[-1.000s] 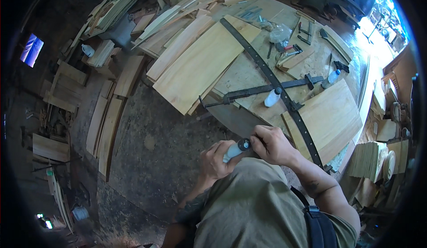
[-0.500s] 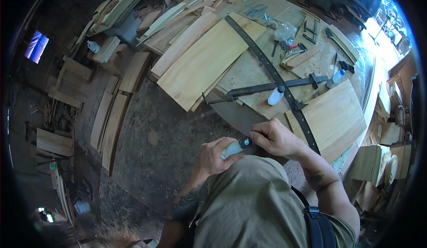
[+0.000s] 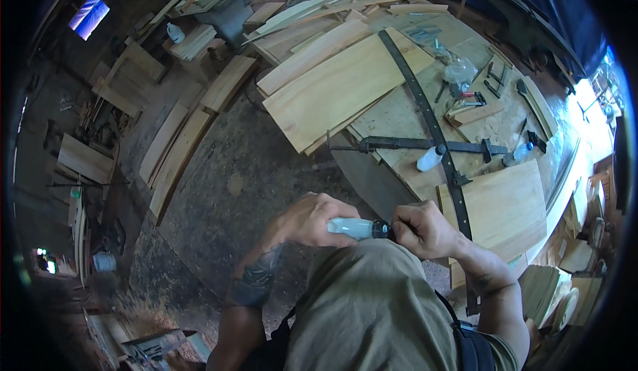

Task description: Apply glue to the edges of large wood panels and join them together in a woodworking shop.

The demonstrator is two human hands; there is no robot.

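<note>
My left hand (image 3: 312, 219) is wrapped around a small plastic bottle (image 3: 352, 228) with pale bluish-white contents. The bottle lies nearly level in front of my body, its black cap (image 3: 380, 229) toward the right. At that cap end my right hand (image 3: 422, 229) is closed, thumb and curled fingers pinching the tip. Just past my hands, a second white bottle with a dark cap (image 3: 430, 158) stands on the workbench (image 3: 412, 125), beside a long bar clamp (image 3: 425, 145). A dark metal strip with holes (image 3: 420, 98) crosses the bench and the wood panels.
A wide pale board (image 3: 339, 85) overhangs the bench's left edge; another panel (image 3: 498, 205) lies at the right. Clamps, a plastic bag (image 3: 460, 72) and a clear bottle (image 3: 523, 151) sit farther back. Long planks (image 3: 179, 158) line the floor at left. Stacked wood (image 3: 543, 290) stands lower right.
The bottle has turned from tilted to nearly level, cap pointing right. Both hands sit lower in the view, and the right fingers remain at the cap. The view has shifted, moving the bench rightward.
</note>
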